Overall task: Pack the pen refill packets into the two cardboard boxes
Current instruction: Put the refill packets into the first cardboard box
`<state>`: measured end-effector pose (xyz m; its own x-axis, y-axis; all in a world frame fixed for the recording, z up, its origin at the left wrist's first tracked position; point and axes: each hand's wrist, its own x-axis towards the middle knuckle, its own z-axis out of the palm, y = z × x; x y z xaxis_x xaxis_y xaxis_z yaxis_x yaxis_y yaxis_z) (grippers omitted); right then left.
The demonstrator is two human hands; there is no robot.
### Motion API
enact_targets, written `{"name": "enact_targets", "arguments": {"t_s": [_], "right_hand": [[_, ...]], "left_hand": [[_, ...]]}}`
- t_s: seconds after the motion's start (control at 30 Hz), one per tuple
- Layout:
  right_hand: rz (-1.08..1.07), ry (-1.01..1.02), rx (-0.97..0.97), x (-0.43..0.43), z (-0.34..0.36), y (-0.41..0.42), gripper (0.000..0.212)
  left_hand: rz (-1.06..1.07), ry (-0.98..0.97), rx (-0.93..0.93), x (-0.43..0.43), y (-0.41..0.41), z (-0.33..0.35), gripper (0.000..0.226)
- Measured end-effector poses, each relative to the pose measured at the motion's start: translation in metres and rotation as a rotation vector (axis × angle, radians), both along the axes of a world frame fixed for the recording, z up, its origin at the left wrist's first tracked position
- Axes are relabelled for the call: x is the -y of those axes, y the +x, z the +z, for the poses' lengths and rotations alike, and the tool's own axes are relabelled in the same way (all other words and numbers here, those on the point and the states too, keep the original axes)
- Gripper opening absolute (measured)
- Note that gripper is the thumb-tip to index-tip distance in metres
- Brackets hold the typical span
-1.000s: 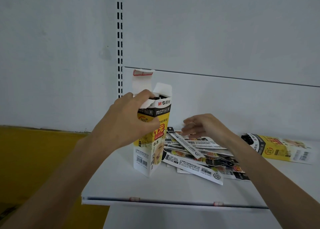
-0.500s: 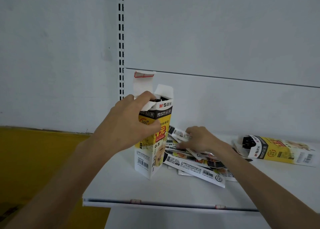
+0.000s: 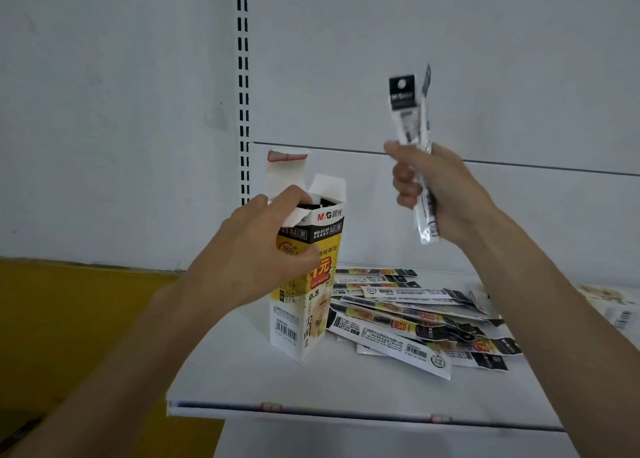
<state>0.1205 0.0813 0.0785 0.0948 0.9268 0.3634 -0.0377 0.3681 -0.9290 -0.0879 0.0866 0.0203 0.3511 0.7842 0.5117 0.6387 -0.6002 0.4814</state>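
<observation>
White metal shelving against a pale back wall, with a yellow panel [image 3: 69, 319] low on the left and a slotted upright [image 3: 243, 76] above it. On the shelf [image 3: 242, 385], toward the left, the upright cardboard box [image 3: 308, 298], top flaps open, dark packet ends just visible inside. Steadied by the left hand [image 3: 256, 253]: fingers curled round the upper part, thumb across the yellow front, a fingertip hooked over the open mouth. Same grip as half a second ago, and no shift in the box.

Further right, the change. Half a second ago down on the loose pile [image 3: 415, 319], the right hand [image 3: 440, 198] now raised well above the shelf, higher than the box's mouth and off to its right. Clamped in its curled fingers, a small bundle of pen refill packets [image 3: 405, 111], near upright, black header ends on top. Too blurred for a count, though at least two by the look of it. Below, plenty left in the pile, just beside the box's foot. At the far right edge, blurred, the second box [image 3: 613, 308] lying on its side.

Pick done, then; insertion likely next. Calls for a swing leftward over the mouth and an end-first drop between the flaps. Far from finished, judging by the pile.
</observation>
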Motion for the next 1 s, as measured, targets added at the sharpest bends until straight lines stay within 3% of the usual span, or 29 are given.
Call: {"name": "enact_targets", "arguments": {"t_s": [0.1, 0.27, 0.37, 0.6, 0.7, 0.77, 0.83, 0.87, 0.93, 0.97, 1.0], "right_hand": [[-0.057, 0.101, -0.139, 0.006, 0.017, -0.016, 0.02], [-0.328, 0.227, -0.039, 0.005, 0.022, -0.04, 0.032], [-0.262, 0.286, -0.016, -0.001, 0.015, -0.051, 0.033], [-0.266, 0.365, 0.349, -0.009, -0.01, -0.054, 0.03], [-0.318, 0.25, 0.731, -0.013, -0.002, -0.055, 0.029], [-0.242, 0.121, 0.932, -0.017, 0.001, -0.055, 0.022], [-0.068, 0.057, 0.906, -0.016, 0.003, -0.053, 0.013], [-0.011, 0.069, 0.807, -0.016, 0.006, -0.049, 0.023], [0.016, 0.176, 0.517, -0.015, 0.015, -0.041, 0.016], [0.003, 0.238, 0.465, -0.014, 0.018, -0.039, 0.005], [-0.031, 0.272, 0.509, -0.015, 0.017, -0.039, 0.007]], "left_hand": [[-0.006, -0.001, 0.007, 0.002, 0.001, 0.0, 0.04], [-0.013, 0.008, 0.012, 0.005, 0.0, 0.0, 0.038], [-0.017, 0.008, 0.017, 0.005, 0.001, -0.001, 0.037], [-0.024, 0.02, 0.002, 0.005, 0.002, -0.003, 0.039], [-0.041, 0.032, 0.012, 0.005, 0.004, -0.004, 0.038], [-0.042, 0.041, 0.027, 0.004, 0.003, -0.005, 0.04], [-0.055, 0.033, 0.049, 0.003, 0.0, -0.006, 0.041], [-0.067, 0.029, 0.058, 0.003, -0.001, -0.006, 0.041], [-0.094, 0.033, 0.07, 0.004, -0.001, -0.006, 0.044], [-0.104, 0.035, 0.079, 0.004, -0.001, -0.005, 0.046], [-0.112, 0.036, 0.09, 0.004, -0.001, -0.005, 0.047]]}}
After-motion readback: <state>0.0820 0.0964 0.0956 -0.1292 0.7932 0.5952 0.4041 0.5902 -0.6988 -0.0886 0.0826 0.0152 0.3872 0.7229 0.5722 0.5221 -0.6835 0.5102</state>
